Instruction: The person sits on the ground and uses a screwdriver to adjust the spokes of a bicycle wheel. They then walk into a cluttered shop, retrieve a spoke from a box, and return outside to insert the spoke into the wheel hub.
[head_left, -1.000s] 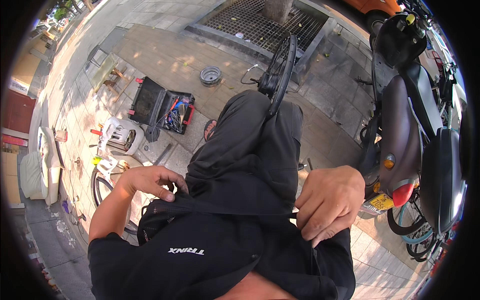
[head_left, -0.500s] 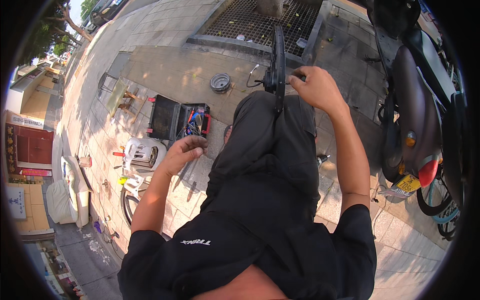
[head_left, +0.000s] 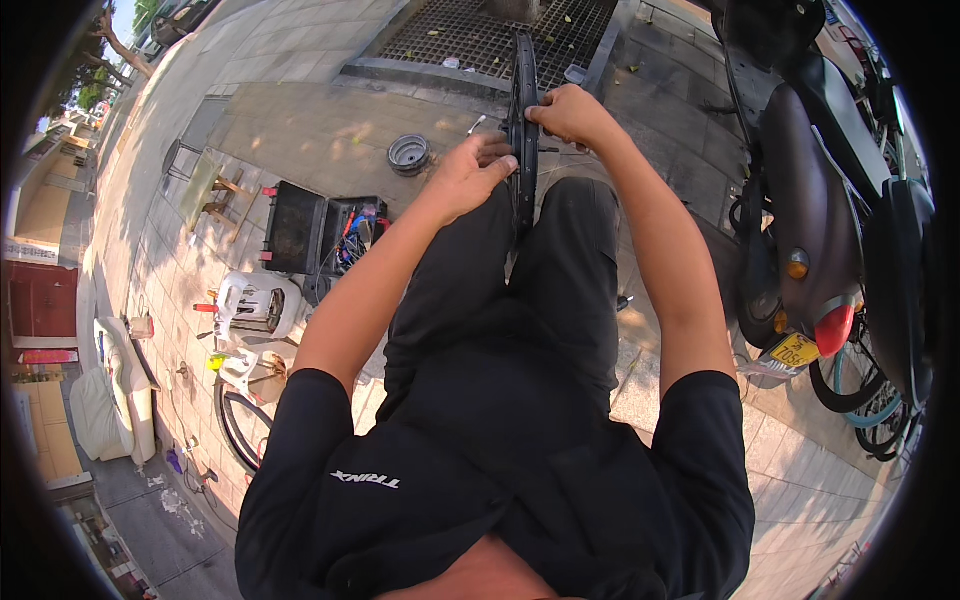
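Note:
A bare black wheel rim with a hub stands edge-on to me, its lower part between my knees. My left hand is at the wheel's left side by the hub, fingers bent and thumb against the rim. On the opposite side my right hand pinches the wheel's edge between thumb and fingers, a little farther up than the left. A thin axle end sticks out to the right below that hand. The left fingertips are partly hidden by the rim, and the spokes hardly show.
An open black toolbox full of hand tools lies to the left. Beyond it sits a round grey metal part. A white stool-like piece stands nearer. A parked scooter takes up the right; a tree grate lies ahead.
My left hand has come forward and right from beside the toolbox to the wheel. My right hand has shifted from the axle end up to the rim's edge.

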